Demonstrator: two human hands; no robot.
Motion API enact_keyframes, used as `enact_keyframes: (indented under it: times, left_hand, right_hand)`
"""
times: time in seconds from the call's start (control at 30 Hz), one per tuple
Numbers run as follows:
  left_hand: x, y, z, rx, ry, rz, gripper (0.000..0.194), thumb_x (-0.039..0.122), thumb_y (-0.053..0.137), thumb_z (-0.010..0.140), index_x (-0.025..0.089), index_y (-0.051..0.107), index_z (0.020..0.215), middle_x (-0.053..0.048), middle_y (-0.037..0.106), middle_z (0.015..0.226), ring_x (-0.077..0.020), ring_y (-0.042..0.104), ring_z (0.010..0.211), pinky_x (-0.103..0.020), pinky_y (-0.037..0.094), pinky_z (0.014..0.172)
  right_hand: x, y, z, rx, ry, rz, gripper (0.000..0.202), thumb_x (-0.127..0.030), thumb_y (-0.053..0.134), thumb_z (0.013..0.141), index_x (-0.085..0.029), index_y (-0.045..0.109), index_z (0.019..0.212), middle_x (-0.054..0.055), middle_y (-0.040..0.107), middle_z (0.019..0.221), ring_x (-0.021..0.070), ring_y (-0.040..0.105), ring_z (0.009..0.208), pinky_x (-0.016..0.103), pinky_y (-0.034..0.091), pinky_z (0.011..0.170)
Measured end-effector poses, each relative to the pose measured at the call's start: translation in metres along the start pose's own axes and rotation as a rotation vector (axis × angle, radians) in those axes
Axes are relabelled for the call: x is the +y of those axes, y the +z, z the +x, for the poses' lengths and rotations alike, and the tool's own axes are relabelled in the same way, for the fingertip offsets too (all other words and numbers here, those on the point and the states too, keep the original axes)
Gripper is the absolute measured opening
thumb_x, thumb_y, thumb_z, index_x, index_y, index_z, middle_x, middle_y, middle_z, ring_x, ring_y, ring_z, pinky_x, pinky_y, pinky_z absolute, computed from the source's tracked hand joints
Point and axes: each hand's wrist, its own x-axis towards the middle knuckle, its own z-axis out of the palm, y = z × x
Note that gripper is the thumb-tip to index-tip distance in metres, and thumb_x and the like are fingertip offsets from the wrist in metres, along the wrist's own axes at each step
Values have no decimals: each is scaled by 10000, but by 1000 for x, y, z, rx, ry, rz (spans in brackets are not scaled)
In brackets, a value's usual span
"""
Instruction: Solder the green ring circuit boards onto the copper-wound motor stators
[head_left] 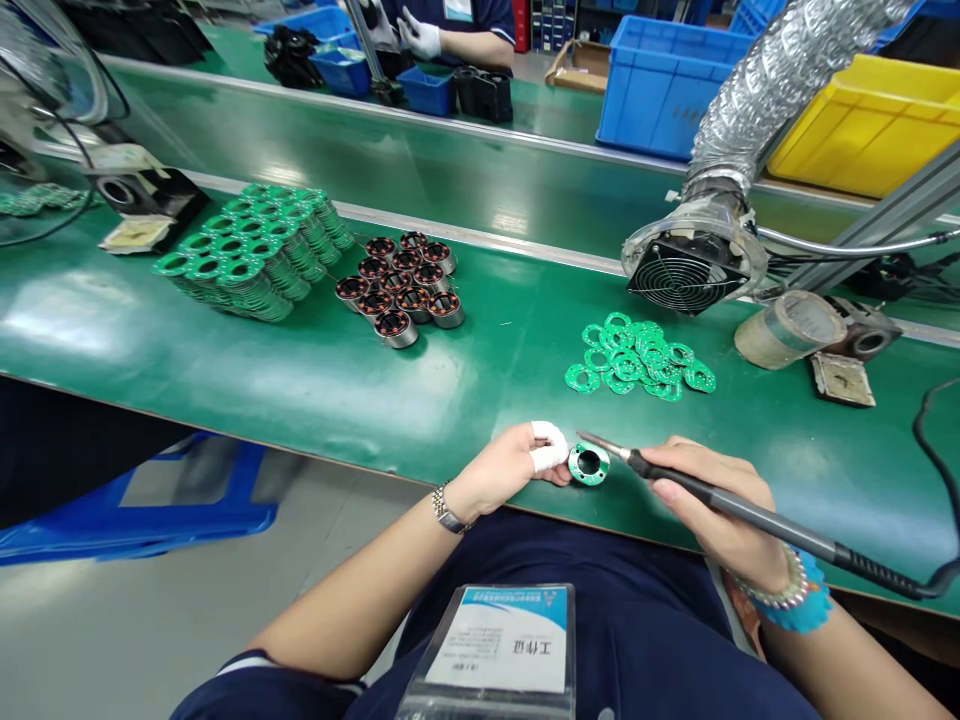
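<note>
Head view: our left hand [514, 467], two fingers [550, 434] wrapped white, pinches a ring [576, 464] near the edge of the bench [495, 370] — green-faced, shiny, dark-centred. Our right hand [731, 537] holds an iron [750, 511], its tip [583, 435] near the ring. Beyond lie loose boards [637, 362] — then coils [405, 283].

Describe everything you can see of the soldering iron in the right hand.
The soldering iron is slim and pen-shaped: a bare, metallic-looking shaft narrowing to a point, a dark grey, plastic-looking handle, and a ribbed black sleeve leading into a black cord. The right hand grips the handle toward its front. The iron slants across the picture, cord end at lower right, tip near the left hand and the ring-shaped green part; contact there cannot be confirmed.
</note>
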Motion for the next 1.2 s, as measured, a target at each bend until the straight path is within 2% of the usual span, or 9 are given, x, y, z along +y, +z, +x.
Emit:
enact_keyframes:
  times: [0.1, 0.23, 0.33, 0.4, 0.5, 0.63, 0.8, 1.03, 1.2]
  left_hand:
    - [1, 0, 0, 4, 2, -17, 209, 291, 688, 672, 131, 556, 700, -9, 602, 644, -113, 595, 619, -276, 475, 681]
    - [2, 2, 1, -1, 10, -19, 213, 295, 691, 677, 129, 559, 696, -7, 599, 640, -107, 589, 614, -270, 479, 679]
    - [1, 3, 1, -5, 10, -12, 218, 302, 692, 679, 132, 557, 698, -4, 596, 635, -112, 591, 613, -270, 481, 674]
    - [0, 2, -2, 29, 39, 37, 200, 311, 668, 707, 140, 570, 742, -6, 602, 648, -123, 598, 626, -279, 483, 680]
    - [-2, -1, -12, 144, 209, 253, 154, 293, 633, 749, 164, 619, 831, -30, 636, 757, -145, 609, 718, -287, 474, 730]
    - [-4, 0, -23, 91, 360, 528, 112, 245, 670, 715, 198, 694, 814, -51, 664, 851, -166, 598, 797, -290, 460, 771]
    - [-3, 11, -15, 77, 138, 253, 145, 289, 670, 705, 152, 647, 747, -15, 623, 668, -113, 572, 577, -247, 481, 599]
    - [5, 11, -5, -33, -93, 7, 240, 345, 675, 684, 127, 587, 730, 11, 558, 526, -85, 524, 476, -212, 483, 485]
    - [5, 8, -7, -27, -123, -44, 240, 312, 697, 669, 121, 568, 737, 0, 572, 565, -102, 572, 528, -223, 504, 517]
  right_hand:
    - [9, 4, 7, -96, -30, -7, 202, -207, 514, 861, -220, 586, 1049, 39, 687, 864, 145, 656, 749, 260, 531, 688]
    - [23, 15, 24, -359, -131, -19, 341, -229, 591, 815, -217, 498, 1142, 86, 604, 1141, 190, 580, 1054, 337, 496, 885]
    - [31, 20, 30, -465, -147, -10, 361, -239, 590, 819, -214, 471, 1159, 85, 601, 1143, 186, 583, 1043, 342, 498, 876]
    - [34, 22, 28, -448, -126, -8, 343, -244, 577, 832, -208, 473, 1157, 80, 619, 1108, 181, 602, 1002, 333, 500, 862]
    - [35, 26, 17, -359, -68, -8, 360, -262, 601, 817, -212, 474, 1150, 77, 626, 1094, 184, 612, 990, 327, 498, 863]
    - [30, 39, -3, -153, 8, -46, 367, -261, 620, 797, -221, 477, 1133, 76, 629, 1057, 190, 620, 952, 322, 516, 822]
    - [24, 55, -17, 9, 32, -105, 384, -259, 610, 803, -222, 450, 1151, 96, 604, 1072, 200, 608, 890, 352, 517, 791]
    - [25, 55, -16, -7, 62, -96, 390, -253, 627, 788, -219, 459, 1138, 80, 596, 1033, 188, 599, 838, 333, 512, 756]
    - [25, 56, -17, -1, 64, -85, 393, -248, 621, 796, -224, 449, 1149, 88, 590, 1068, 200, 590, 897, 353, 506, 788]
